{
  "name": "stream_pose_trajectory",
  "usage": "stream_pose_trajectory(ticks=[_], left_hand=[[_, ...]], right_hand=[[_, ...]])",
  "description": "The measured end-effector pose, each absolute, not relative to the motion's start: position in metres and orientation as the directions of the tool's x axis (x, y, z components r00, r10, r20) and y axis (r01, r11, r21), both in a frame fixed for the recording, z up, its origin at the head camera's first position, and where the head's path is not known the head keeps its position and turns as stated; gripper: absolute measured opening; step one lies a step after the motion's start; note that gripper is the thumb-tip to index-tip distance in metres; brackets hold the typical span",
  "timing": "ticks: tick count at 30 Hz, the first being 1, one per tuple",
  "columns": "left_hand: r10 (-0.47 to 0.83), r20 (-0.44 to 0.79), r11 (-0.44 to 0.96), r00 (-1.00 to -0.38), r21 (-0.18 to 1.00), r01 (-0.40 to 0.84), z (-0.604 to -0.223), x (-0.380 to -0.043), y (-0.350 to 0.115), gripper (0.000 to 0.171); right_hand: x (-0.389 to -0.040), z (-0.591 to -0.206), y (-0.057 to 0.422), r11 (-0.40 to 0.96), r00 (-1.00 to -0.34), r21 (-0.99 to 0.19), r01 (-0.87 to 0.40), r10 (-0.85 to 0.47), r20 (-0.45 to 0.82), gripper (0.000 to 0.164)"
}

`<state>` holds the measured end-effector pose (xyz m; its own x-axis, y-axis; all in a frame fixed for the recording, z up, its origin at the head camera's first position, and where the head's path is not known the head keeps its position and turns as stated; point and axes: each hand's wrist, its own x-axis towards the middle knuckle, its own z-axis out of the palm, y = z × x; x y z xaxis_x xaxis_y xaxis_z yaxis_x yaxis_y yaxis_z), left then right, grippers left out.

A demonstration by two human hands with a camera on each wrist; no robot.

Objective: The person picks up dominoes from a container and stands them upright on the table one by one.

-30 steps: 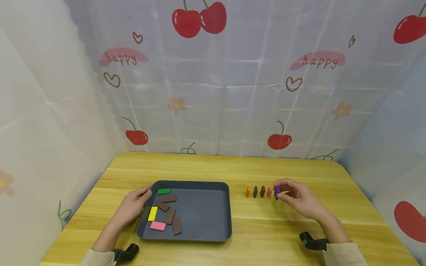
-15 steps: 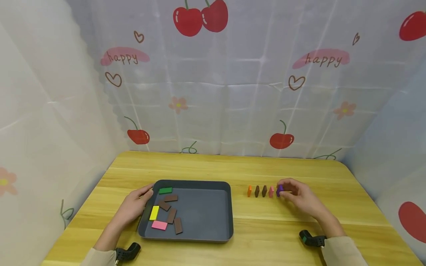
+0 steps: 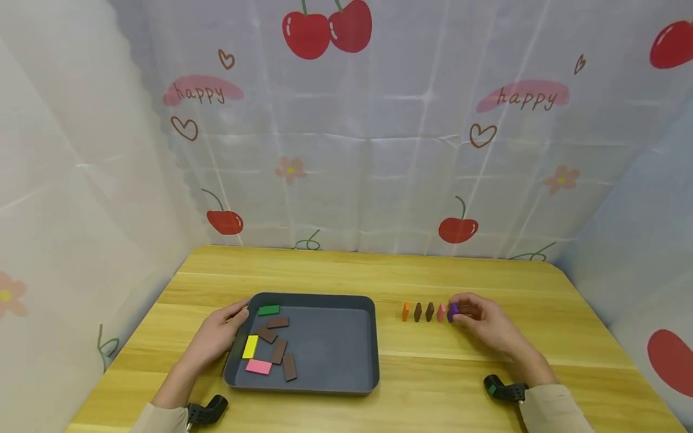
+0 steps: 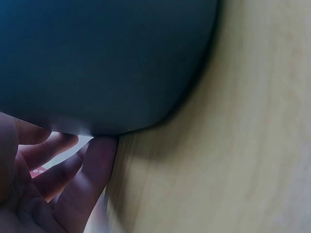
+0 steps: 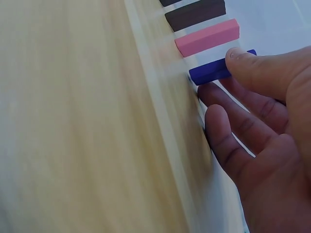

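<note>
My left hand holds the left side of a dark grey tray, thumb at the rim and fingers against the outer wall. In the left wrist view, fingertips meet the tray's side close over the table. With thumb and fingers my right hand pinches a purple domino, standing upright at the right end of a row. Just left of it stands a pink domino, a small gap between them. Two dark brown dominoes, one of them the nearer brown domino, and an orange domino continue the row leftward.
Inside the tray's left half lie a green domino, a yellow domino, a pink domino and several brown ones. The wooden table ends at a cherry-printed curtain behind and at the sides.
The purple domino, held by my right hand, shifted slightly right, then back left, closer to the standing pink one. My left hand stays on the tray. The head view moved a little.
</note>
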<state>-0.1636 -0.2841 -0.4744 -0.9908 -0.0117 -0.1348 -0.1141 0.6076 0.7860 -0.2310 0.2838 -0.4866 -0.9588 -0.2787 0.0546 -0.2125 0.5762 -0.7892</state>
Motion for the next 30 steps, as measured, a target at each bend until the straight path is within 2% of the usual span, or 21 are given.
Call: stream_pose_trajectory(ticks=[18, 30], left_hand=[[-0.017, -0.135, 0.620, -0.991, 0.776, -0.116, -0.4743, -0.1636, -0.2828, 0.055], [-0.006, -0.140, 0.606, -0.990, 0.787, -0.115, -0.4732, -0.1640, -0.2830, 0.054]], right_hand=[[-0.2294, -0.4862, 0.2816, 0.605, -0.961, -0.766, -0.218, -0.272, 0.058, 0.026], [-0.2267, -0.4825, 0.2797, 0.556, -0.953, -0.800, -0.224, -0.296, 0.061, 0.039]])
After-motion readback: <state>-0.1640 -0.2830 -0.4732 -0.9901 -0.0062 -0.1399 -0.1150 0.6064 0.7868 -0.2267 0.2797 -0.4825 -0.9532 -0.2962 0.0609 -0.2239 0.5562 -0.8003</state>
